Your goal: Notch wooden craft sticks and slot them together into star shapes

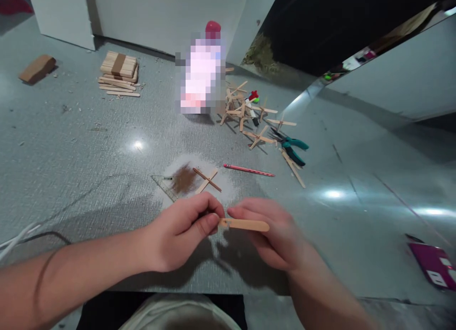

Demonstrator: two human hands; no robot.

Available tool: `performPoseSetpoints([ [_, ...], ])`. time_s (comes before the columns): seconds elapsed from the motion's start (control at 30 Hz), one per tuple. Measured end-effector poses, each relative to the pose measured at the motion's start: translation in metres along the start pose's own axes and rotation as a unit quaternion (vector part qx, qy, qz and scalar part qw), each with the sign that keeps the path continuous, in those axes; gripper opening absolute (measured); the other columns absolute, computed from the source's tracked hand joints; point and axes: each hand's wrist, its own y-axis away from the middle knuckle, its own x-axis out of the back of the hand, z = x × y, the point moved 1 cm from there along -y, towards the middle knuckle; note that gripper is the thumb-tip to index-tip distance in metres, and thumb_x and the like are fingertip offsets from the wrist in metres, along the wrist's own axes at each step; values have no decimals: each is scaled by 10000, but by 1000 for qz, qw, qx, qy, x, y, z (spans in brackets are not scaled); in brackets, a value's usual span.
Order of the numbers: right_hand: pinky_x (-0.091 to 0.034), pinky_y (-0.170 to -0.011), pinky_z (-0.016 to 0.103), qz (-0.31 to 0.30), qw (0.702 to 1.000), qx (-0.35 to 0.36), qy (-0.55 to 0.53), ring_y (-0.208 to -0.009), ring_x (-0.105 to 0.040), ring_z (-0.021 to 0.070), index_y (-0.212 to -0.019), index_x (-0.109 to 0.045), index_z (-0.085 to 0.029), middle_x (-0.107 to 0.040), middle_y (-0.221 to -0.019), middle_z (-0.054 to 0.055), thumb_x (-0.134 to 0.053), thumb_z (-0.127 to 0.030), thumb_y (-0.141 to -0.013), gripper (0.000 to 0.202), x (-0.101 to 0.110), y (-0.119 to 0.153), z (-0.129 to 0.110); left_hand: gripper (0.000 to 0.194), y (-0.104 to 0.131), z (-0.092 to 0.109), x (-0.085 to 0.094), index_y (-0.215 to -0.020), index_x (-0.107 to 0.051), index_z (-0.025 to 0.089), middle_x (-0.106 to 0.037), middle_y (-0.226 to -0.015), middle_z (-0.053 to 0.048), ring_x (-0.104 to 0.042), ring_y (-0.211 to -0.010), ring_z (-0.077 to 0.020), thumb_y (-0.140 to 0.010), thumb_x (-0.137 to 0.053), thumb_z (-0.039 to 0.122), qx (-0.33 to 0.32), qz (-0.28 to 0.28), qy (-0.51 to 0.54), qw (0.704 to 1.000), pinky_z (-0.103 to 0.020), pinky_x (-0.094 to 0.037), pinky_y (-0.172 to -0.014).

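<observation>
A wooden craft stick [247, 225] with a rounded right end lies level between my hands; a small notch or crack shows near its left end. My left hand [188, 230] is closed, with thumb and forefinger pinching the stick's left end. Just behind the stick is my right hand [270, 232], slightly blurred, its fingers and thumb apart; whether it touches the stick is hard to see. Beyond the hands, two crossed craft sticks [208, 180] lie beside brown dust [185, 178] and a clear set square [167, 187].
A pink pencil [249, 169], teal-handled pliers [294, 147] and several crossed stick pieces [244, 109] lie farther off. Bundled craft sticks [119, 66] and a brown block [37, 68] sit back left. A pixelated bottle-like shape [201, 78] stands at the back. A purple object [432, 263] lies right.
</observation>
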Motion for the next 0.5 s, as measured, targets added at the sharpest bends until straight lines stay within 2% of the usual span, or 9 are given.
performPoseSetpoints([
  [0.1,-350,-543,316,1,1000,4,-11,-572,-467,178,-1027,-546,-244,-512,-673,-14,-402,-161,-1007,167,2,-6,-5,179,0,-1,-2,-916,-504,184,-444,-739,46,-371,-665,-103,-1039,-413,277,-1,-7,-5,1000,-243,-325,-595],
  [0.2,-333,-525,318,-10,1000,-11,-22,-552,-448,175,-907,-496,-251,-478,-646,-18,-405,-189,-1019,157,2,-11,-8,185,0,-1,-3,-926,-511,182,-445,-742,46,-370,-664,-103,-1041,-413,288,3,-13,5,1000,-244,-328,-596],
  [0.4,-390,-571,324,11,999,-6,-50,-638,-558,190,-1001,-515,-248,-601,-733,18,-433,-157,-1005,123,0,-11,-11,178,-1,0,-7,-902,-502,180,-446,-738,46,-385,-674,-102,-1030,-425,275,3,-11,27,1000,-242,-331,-601],
  [0.5,-388,-566,324,9,999,-11,-51,-623,-541,188,-982,-522,-247,-596,-721,19,-407,-193,-1028,135,0,-10,-11,180,0,-1,-9,-904,-502,180,-450,-733,49,-386,-663,-97,-1034,-423,276,8,-16,32,999,-239,-330,-598],
])
